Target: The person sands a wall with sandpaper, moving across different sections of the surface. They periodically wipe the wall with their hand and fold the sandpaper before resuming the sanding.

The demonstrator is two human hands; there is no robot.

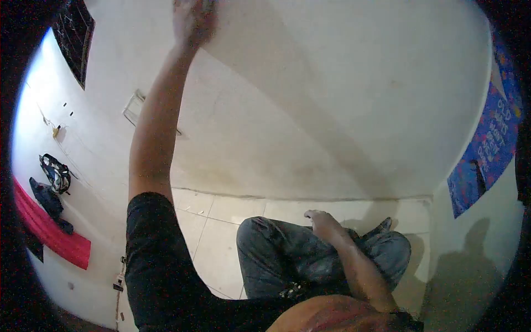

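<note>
My left hand (194,21) is raised high in front of the pale wall (343,94), with the arm stretched out. Blur and the top edge of the view hide its fingers, and whether it touches the wall or holds anything cannot be told. My right hand (325,224) is low, over my crossed legs in grey jeans (287,249), near the knees. Its fingers look curled together; anything inside them is hidden or too small to name.
Light floor tiles (221,238) meet the wall ahead. A blue printed poster (487,149) hangs on the right. At the left are a dark window grille (74,39), a backpack (55,172), dark clothing (47,199) and a pink cloth (55,235).
</note>
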